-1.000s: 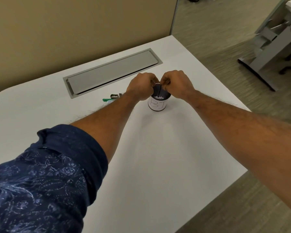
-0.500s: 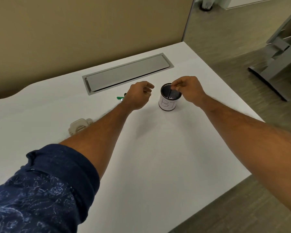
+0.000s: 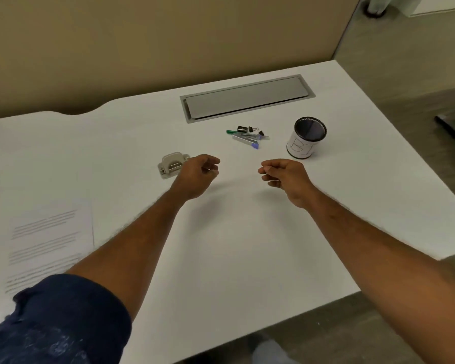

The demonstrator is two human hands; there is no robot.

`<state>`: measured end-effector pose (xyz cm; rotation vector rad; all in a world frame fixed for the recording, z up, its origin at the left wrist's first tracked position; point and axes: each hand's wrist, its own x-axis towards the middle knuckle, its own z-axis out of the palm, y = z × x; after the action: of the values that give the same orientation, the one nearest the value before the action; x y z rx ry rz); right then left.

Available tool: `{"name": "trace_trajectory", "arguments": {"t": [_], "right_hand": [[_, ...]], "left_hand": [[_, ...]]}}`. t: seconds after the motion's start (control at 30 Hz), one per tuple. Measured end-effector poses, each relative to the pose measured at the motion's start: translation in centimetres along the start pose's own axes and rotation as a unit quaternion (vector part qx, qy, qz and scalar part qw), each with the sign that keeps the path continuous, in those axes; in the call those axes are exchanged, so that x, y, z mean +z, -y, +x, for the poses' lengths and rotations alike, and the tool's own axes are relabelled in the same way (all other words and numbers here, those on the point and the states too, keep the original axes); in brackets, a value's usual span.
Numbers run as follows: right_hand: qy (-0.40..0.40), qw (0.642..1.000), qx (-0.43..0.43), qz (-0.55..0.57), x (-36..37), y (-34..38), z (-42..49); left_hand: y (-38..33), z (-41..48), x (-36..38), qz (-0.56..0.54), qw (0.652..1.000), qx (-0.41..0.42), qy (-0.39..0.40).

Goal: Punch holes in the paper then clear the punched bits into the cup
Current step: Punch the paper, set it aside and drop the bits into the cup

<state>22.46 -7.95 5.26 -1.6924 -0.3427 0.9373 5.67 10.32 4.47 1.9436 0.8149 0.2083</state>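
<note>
A wide white table (image 3: 247, 258) fills most of the view, backed by a tan partition wall (image 3: 142, 43) along its far edge. Set into the table at the far side is a long grey metal cable hatch (image 3: 247, 99), lying flat and closed.

Two bare forearms reach out from the near edge. The left arm wears a rolled dark blue patterned sleeve (image 3: 63, 321). At the near left, a sheet of printed paper (image 3: 50, 243) lies flat on the table, well apart from both hands.

The left hand (image 3: 197, 177) hovers over the middle of the table, fingers loosely curled and holding nothing. Just beside it on its left sits a small grey hole punch (image 3: 170, 165), partly hidden by the hand; whether they touch is unclear. The right hand (image 3: 286, 177) hangs level with it, also loosely curled and empty, with a gap of bare table between the two.

Beyond the right hand stands an upright dark cup (image 3: 305, 139) wrapped in a white label with handwritten letters.

Between the cup and the hatch lies a small scatter of desk items: a green pen (image 3: 233, 132), a strip of staples (image 3: 244, 138), and black binder clips (image 3: 252, 129).
</note>
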Motion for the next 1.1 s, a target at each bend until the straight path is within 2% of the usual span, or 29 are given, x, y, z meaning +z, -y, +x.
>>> {"name": "trace_trajectory", "arguments": {"t": [0.23, 0.37, 0.53, 0.6, 0.67, 0.77, 0.97, 1.1], "right_hand": [[0.044, 0.995, -0.009, -0.083, 6.5, -2.3, -2.7], [0.069, 0.974, -0.062, -0.206, 9.7, -4.4, -4.1], [0.126, 0.866, -0.18, -0.449, 12.5, -8.2, -6.3], [0.148, 0.805, -0.208, -0.537, 13.3, -9.6, -6.9], [0.15, 0.763, -0.219, -0.59, 13.8, -10.7, -7.3], [0.136, 0.741, -0.224, -0.618, 14.1, -12.0, -7.7], [0.109, 0.698, -0.243, -0.664, 14.7, -12.8, -7.8], [0.083, 0.649, -0.283, -0.702, 15.0, -13.4, -8.1]], "left_hand": [[5.1, -5.3, -3.3, 0.007, 0.998, -0.049, -0.039], [8.0, -8.5, -4.5, 0.054, 0.996, -0.056, -0.05], [12.5, -12.9, -4.2, 0.204, 0.977, -0.04, -0.034], [13.7, -14.4, -3.6, 0.246, 0.969, -0.021, -0.028], [14.2, -15.4, -2.8, 0.288, 0.958, 0.01, -0.008], [14.5, -16.3, -1.5, 0.339, 0.94, 0.034, 0.016], [14.7, -16.6, 0.1, 0.44, 0.897, 0.026, 0.037], [14.3, -16.7, 0.5, 0.483, 0.875, 0.029, 0.034]]}}
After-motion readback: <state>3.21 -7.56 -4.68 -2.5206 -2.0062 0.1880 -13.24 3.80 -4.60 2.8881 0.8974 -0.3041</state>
